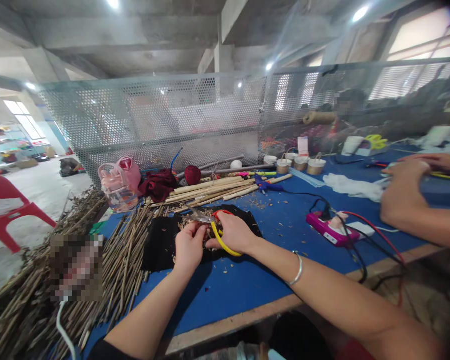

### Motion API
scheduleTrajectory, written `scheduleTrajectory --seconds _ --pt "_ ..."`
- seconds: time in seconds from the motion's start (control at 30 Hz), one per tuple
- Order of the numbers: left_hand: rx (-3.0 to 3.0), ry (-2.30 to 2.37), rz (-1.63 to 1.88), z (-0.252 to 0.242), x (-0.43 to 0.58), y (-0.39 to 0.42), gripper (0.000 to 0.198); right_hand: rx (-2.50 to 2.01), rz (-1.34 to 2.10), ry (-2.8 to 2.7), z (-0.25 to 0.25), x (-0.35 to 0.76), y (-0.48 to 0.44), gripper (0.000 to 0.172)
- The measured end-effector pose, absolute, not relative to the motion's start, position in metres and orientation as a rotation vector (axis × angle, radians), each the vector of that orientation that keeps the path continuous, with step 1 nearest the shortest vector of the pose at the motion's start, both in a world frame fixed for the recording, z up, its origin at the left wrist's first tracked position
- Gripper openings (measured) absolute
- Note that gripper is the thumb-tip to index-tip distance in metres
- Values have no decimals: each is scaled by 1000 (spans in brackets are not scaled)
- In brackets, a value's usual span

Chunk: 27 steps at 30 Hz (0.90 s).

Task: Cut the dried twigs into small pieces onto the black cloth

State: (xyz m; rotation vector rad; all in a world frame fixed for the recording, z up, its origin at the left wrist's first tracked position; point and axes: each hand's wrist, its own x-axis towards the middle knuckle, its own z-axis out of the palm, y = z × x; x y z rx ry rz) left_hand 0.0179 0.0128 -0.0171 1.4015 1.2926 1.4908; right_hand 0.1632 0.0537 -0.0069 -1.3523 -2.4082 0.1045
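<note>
My right hand [234, 232] is closed around a pair of shears [225, 242] with yellow and red handles. Their metal blades point left, just above my left hand [189, 245]. The fingers of that hand are pinched together near the blades, and whatever they hold is too small or hidden to name. Under both hands lies a black cloth [157, 245] strewn with small brown plant clippings. To the left of the cloth spreads a large heap of thin dry stems [123, 260].
Thicker pale sticks [210, 190] and a blue glue gun [264, 185] lie behind the cloth. A pink power strip [332, 230] with cables sits on the right, near a co-worker's arm [408, 200]. Small pots [315, 166] stand along the mesh partition [172, 120]. A pink bag [116, 182] is at back left.
</note>
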Motion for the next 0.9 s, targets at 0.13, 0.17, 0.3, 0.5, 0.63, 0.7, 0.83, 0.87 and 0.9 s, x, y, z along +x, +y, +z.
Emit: scheduleTrajectory --seconds 0.13,0.17,0.3,0.5,0.63,0.7,0.83,0.87,0.9 --pt "1411 1235 1489 -14 20 10 22 -1331 160 -2379 -8 160 51 63" --pt "1417 1235 1492 -14 20 9 21 -1330 165 -2373 -8 160 51 63" --pt "1423 1292 1511 -13 21 7 19 -1291 95 -2386 -5 161 51 64" --pt "1441 1402 1499 -15 21 7 19 -1305 -21 -2399 0 163 52 67" --pt "1453 1409 1504 -14 20 7 16 -1364 48 -2419 -2 163 52 65" --pt "1421 1373 1507 -14 20 7 18 -1413 93 -2430 -4 162 52 64" --pt "1379 1331 1508 -16 21 8 19 -1472 86 -2432 -7 161 53 66" --pt "1364 1326 1507 -16 21 8 18 -1482 87 -2427 -8 161 53 67" --pt "1342 1316 1506 -16 21 9 18 -1490 95 -2422 -8 160 53 67"
